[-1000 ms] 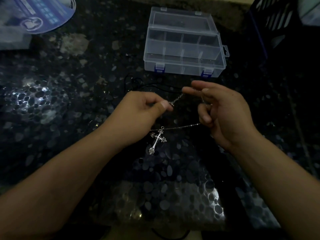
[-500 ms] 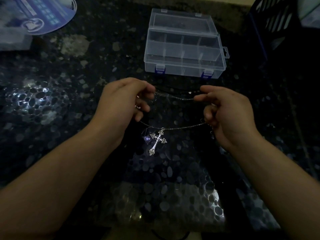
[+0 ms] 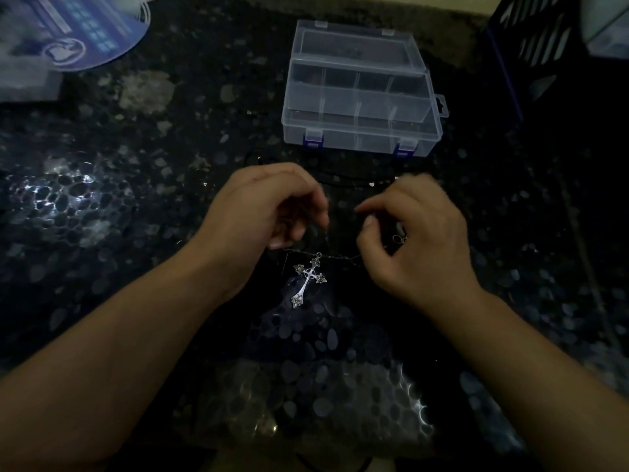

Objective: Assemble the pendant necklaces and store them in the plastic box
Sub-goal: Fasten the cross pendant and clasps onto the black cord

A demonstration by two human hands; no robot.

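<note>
One cross [image 3: 309, 280] hangs on one thin chain [image 3: 340, 257] between two hands above the dark speckled table [image 3: 136, 233]. One clear plastic box [image 3: 360, 93] stands farther back, lid shut, with two blue latches on its near side. A black cord [image 3: 343, 180] lies on the table between box and hands.

The left hand [image 3: 269, 209] has its fingers curled down and pinches the chain at its fingertips. The right hand [image 3: 418, 233] is curled too, thumb and forefinger close together at the chain's other end; a small ring [image 3: 397, 238] shows beside its fingers.

Half a second ago the hands were wider apart with a chain length stretched level between them near the cord; now they sit closer and lower, knuckles up, and the cross hangs about where it did.

A blue printed disc [image 3: 85, 35] lies at the table's far left corner and a dark crate [image 3: 531, 46] at the far right. Bare table shows left of the hands and in front of them, toward the near edge.
</note>
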